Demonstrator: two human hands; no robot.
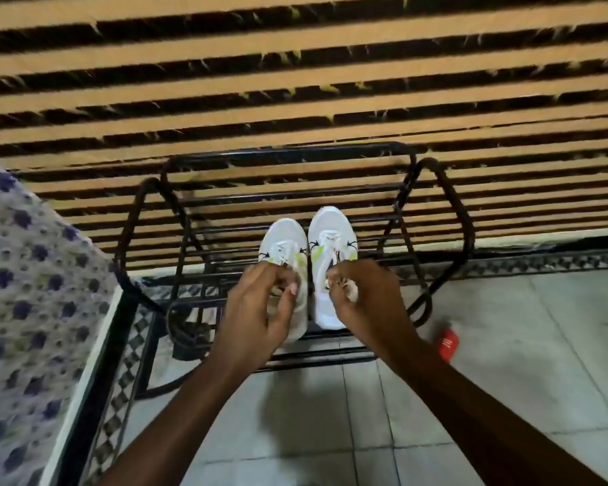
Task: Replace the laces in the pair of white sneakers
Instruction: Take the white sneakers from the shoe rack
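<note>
So the pair of white sneakers sits side by side in the middle of the frame, toes pointing toward the top, on a bar shelf of a black metal rack (pixel 288 154). The left sneaker (pixel 284 236) has the person's left hand (pixel 260 310) curled around its opening, thumb and fingers pinching the collar. The right sneaker (pixel 332 231) gets the same from the right hand (pixel 365 299), fingers hooked in at the tongue area. It's too blurry to say whether either hand has also caught a lace. The laces (pixel 282 248) look threaded on both shoes, so this reads as the very start: getting the pair off the rack before any unlacing. The way to do that well is probably to grip the collar itself, not a loose lace end, and lift straight up clear of the bars so nothing snags. Then bring both down somewhere flat, and the pale tiled floor (pixel 330 433) in the lower part of the frame looks like the obvious spot. Worth watching out for the small red thing (pixel 448 343) lying on the tiles at right. There's a crocheted blanket (pixel 25 275) along the left edge and a striped orange-and-black surface (pixel 295 64) filling the top.
</note>
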